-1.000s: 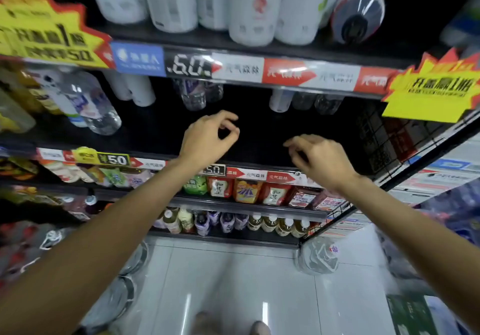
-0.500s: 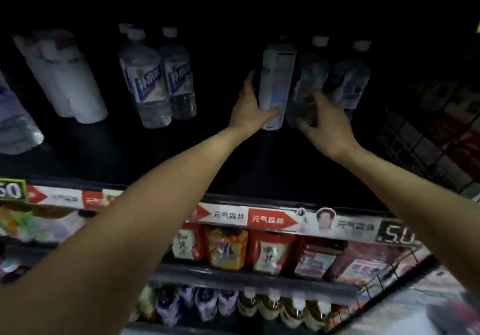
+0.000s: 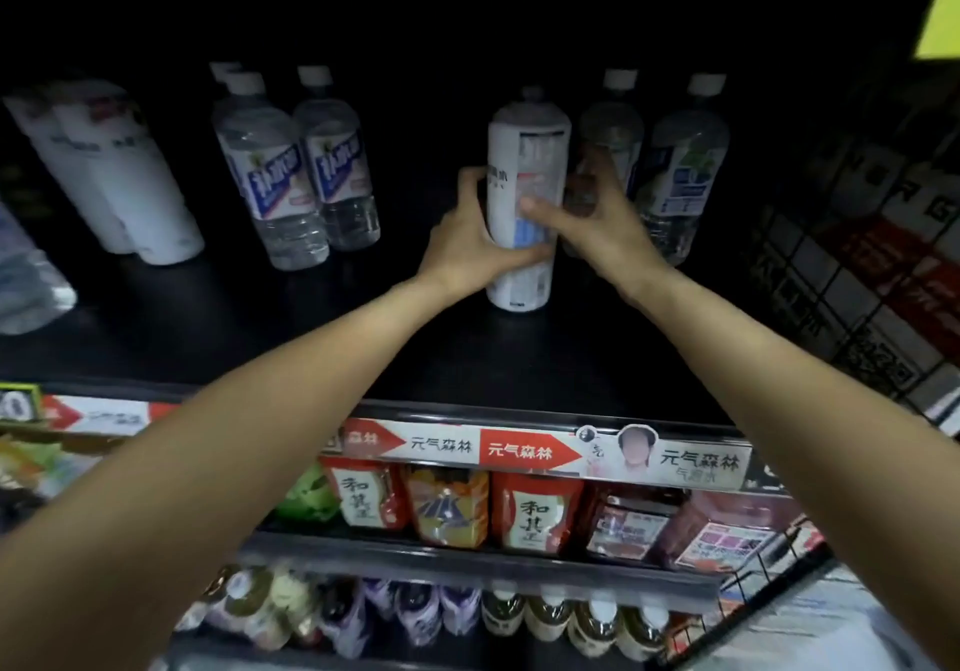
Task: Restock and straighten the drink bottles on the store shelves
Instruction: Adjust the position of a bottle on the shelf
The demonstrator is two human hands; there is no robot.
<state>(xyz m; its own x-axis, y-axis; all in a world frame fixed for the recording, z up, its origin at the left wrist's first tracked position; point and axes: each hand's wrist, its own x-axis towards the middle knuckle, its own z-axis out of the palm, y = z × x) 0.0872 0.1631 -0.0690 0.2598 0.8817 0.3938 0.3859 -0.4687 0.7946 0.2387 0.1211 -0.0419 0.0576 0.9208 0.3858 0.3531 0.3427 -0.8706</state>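
Both hands clasp a tall white-wrapped plastic drink bottle [image 3: 522, 213] standing upright on the dark shelf [image 3: 311, 337]: the left hand [image 3: 467, 244] curls its fingers round the bottle's left side, and the right hand [image 3: 597, 228] wraps it from the right with the thumb across the label. Just behind to the right stand two clear white-capped bottles [image 3: 680, 171], one partly hidden by the right hand. Two more clear labelled bottles [image 3: 296, 176] stand well apart to the left.
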